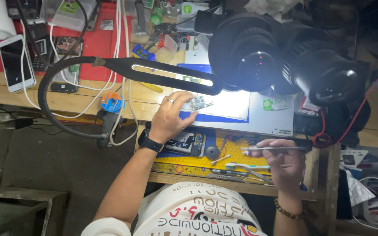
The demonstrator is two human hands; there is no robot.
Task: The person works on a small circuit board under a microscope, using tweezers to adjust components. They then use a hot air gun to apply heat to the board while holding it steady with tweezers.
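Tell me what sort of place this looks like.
Probably a phone or electronics repair bench. The left hand holds a small circuit board under a stereo microscope, the right hand holds tweezers, and an opened phone lies nearby.

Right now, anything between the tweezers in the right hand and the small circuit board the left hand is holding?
Nothing visible. The left hand pins the small circuit board on the lit white mat. The right hand holds the tweezers lower right, tips pointing left. Between them lie only flat mat and bench; the opened phone lies off to the left.
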